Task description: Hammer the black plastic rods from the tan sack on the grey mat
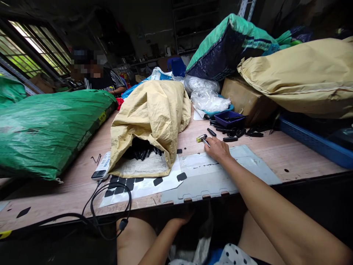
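My right hand (217, 149) rests over the grey mat (248, 162) on the table, its fingers closed round the metal handle of a small hammer (202, 138). The hammer's head has a yellow end and lies just past my fingertips. Slim black pieces (230, 139) that look like folded pocket knives lie right beyond this hand. Below the table edge, in shadow, is my left hand (185, 217); its fingers are hidden. Left of my right hand, a beige woven sack (154, 110) lies with its mouth towards me, several black pieces inside.
Black stickers on a white sheet (149, 186) lie before the sack. A white device (101, 169) trails a black cable. A green sack (52, 129) fills the left side. At right are a purple tray (228, 118), a cardboard box (245, 99) and a blue basket (317, 140). A person (103, 79) sits opposite.
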{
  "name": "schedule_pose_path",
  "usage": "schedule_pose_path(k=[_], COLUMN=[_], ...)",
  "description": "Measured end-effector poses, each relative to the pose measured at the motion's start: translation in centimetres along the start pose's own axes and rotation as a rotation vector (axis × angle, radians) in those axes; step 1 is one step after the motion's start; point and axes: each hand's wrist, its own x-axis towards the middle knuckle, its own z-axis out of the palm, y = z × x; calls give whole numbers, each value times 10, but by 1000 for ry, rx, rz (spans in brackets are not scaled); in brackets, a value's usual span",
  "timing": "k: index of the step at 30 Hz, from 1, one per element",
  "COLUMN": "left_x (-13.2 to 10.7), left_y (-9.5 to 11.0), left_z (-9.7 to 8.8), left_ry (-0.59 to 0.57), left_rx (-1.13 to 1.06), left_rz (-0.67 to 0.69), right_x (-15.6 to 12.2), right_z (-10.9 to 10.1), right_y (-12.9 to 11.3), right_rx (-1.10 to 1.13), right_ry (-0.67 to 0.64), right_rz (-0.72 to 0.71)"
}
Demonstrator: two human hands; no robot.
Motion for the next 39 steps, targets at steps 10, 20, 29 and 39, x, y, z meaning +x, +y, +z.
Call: schedule_pose_path(k=[10, 20, 29, 39], left_x=[-97, -6, 0, -60], left_y=[54, 56, 67, 55], left_z=[-113, -242, -236, -176], left_ry=[-623, 1134, 1048, 1274], left_rx=[-329, 197, 370, 183], left_rz=[144, -186, -440, -158], right_x=[-2, 1, 0, 0], right_z=[3, 4, 2, 3], right_y=[0, 0, 0, 0], right_rx=[-12, -13, -10, -22], right_ry=[24, 29, 16, 31], right_rz=[-7, -18, -4, -18])
